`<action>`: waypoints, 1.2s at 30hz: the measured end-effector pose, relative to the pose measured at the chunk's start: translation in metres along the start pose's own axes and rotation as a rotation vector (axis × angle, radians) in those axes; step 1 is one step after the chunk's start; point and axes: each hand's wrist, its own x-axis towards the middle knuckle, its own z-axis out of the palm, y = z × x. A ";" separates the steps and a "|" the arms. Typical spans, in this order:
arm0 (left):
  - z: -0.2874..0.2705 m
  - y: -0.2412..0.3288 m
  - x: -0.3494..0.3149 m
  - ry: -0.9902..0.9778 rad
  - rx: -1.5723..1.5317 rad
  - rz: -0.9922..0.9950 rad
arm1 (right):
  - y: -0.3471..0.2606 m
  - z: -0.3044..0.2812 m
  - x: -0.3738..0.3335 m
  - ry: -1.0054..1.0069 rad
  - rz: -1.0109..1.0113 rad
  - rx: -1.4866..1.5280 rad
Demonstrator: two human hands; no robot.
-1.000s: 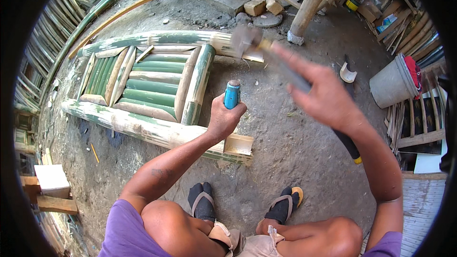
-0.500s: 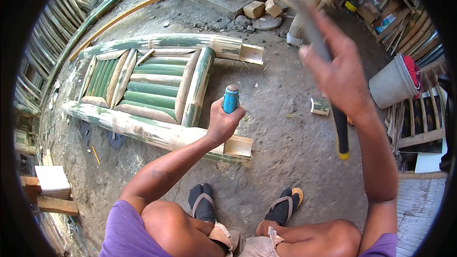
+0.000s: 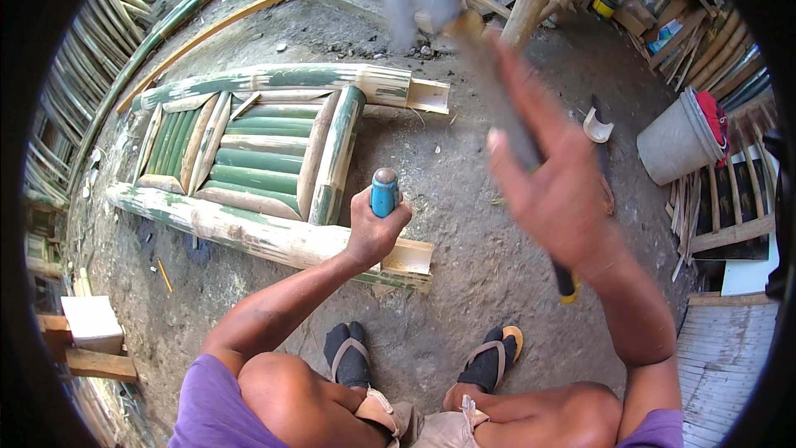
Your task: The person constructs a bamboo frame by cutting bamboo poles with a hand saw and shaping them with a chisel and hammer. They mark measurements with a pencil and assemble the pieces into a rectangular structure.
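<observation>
My left hand (image 3: pixel 377 228) is closed around the blue handle of a chisel (image 3: pixel 384 197), with its metal-capped top pointing up. The chisel's blade is hidden below my fist. That fist is over the near rail of a bamboo panel frame (image 3: pixel 249 224), by the rail's cut-open right end. My right hand (image 3: pixel 551 191) grips a hammer (image 3: pixel 507 104) by its handle, which has a dark grip with a yellow end. Smeared by motion, the grey hammer head (image 3: pixel 421 2) is raised well above and beyond the chisel. Green and pale bamboo slats (image 3: pixel 261 153) fill the frame.
A grey bucket (image 3: pixel 676 141) with red cloth stands at the right. Beside it on the ground lies a curved bamboo offcut (image 3: pixel 597 127). Bamboo poles (image 3: pixel 91 50) are stacked at the far left. A pencil (image 3: pixel 165 275) lies left of the frame. Wooden posts (image 3: pixel 531 0) stand at the back.
My right hand and the hammer have moved left, and the hammer head now shows at the top. The left hand keeps its hold on the chisel. The view has shifted slightly.
</observation>
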 end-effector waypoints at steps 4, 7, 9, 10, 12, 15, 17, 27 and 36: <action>-0.005 0.003 -0.016 -0.059 0.021 0.019 | -0.021 0.003 -0.017 -0.634 0.110 -0.118; -0.005 0.001 -0.016 -0.024 0.013 -0.033 | -0.018 -0.007 -0.023 -0.508 0.054 -0.032; -0.005 -0.003 -0.014 -0.015 0.012 0.037 | -0.017 -0.011 -0.024 -0.277 -0.017 0.043; -0.005 -0.005 -0.013 -0.014 0.018 0.011 | -0.018 -0.008 -0.023 -0.277 0.041 0.064; -0.005 -0.010 -0.012 -0.018 0.034 0.093 | -0.024 -0.004 -0.022 -0.246 0.074 0.081; -0.006 -0.013 -0.017 -0.010 0.088 0.115 | -0.039 0.003 -0.023 -0.798 0.158 -0.220; -0.006 -0.012 -0.017 -0.011 0.142 0.009 | -0.040 -0.003 -0.021 -0.601 0.062 -0.152; -0.006 -0.001 -0.022 -0.043 0.133 0.016 | -0.042 -0.001 -0.023 -0.744 0.162 -0.125; -0.006 -0.001 -0.023 -0.027 0.053 0.113 | -0.027 -0.012 -0.019 -0.141 -0.062 0.043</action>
